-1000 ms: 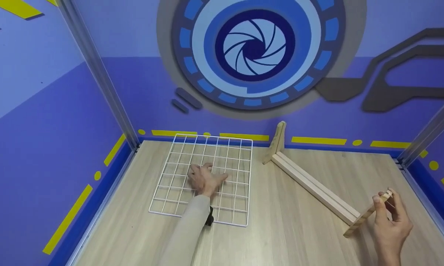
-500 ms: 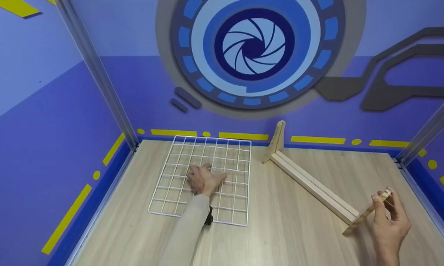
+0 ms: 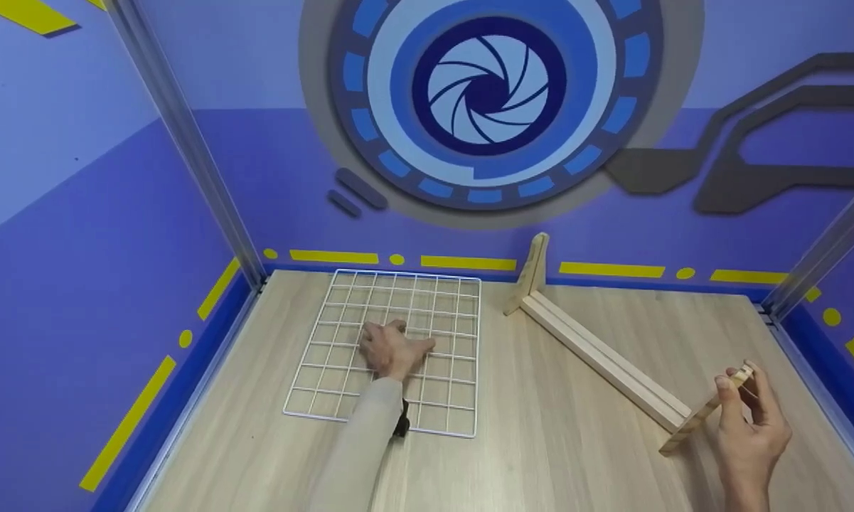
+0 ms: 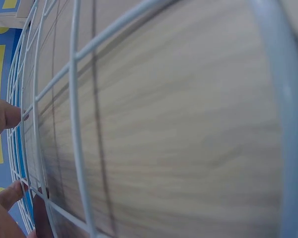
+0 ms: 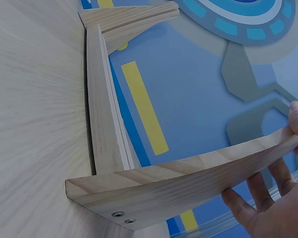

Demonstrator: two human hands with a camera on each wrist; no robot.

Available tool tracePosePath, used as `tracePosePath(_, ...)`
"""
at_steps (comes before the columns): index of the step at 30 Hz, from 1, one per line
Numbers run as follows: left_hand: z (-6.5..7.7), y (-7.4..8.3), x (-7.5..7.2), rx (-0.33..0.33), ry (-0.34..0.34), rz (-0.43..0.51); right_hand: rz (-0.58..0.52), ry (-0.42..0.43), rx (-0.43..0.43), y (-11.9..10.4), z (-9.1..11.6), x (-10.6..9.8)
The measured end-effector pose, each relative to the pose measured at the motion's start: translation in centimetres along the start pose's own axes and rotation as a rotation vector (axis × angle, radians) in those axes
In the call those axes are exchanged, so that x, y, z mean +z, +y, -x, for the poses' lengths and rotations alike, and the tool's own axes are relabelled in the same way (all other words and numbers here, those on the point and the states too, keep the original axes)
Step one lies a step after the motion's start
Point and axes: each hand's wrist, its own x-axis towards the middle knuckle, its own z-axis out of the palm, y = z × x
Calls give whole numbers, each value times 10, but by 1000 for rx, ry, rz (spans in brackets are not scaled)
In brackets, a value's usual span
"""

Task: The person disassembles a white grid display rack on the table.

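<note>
A white wire grid panel (image 3: 478,355) lies at the left of the table, its shadow showing just beneath. My left hand (image 3: 395,352) grips it near the middle, fingers bent at the wires; in the left wrist view the fingertips (image 4: 12,116) reach among the wires. To the right stands a wooden frame (image 3: 604,361), a grooved rail with an upright end board at each end. My right hand (image 3: 754,434) pinches the top of the near end board (image 5: 179,183), thumb on one side and fingers on the other. Two screw heads (image 5: 118,214) show on that board's outer face.
A light wood-grain table (image 3: 526,455) carries both things. Blue and purple printed walls (image 3: 256,178) enclose its back and sides, with metal corner posts (image 3: 192,142). The frame's far end board (image 3: 533,274) stands close to the back wall.
The far edge of the grid panel has come down a little, so the panel lies flatter. My left hand still grips it, and my right hand with the wooden frame has stayed in place.
</note>
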Motion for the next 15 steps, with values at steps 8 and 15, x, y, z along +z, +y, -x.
tracePosePath(8,-1,-1,1,-5,-8,-6,9,-4,-20,5,0,0)
tracePosePath(15,-2,-3,3,7,15,-3,-4,-2,-23,9,-1,0)
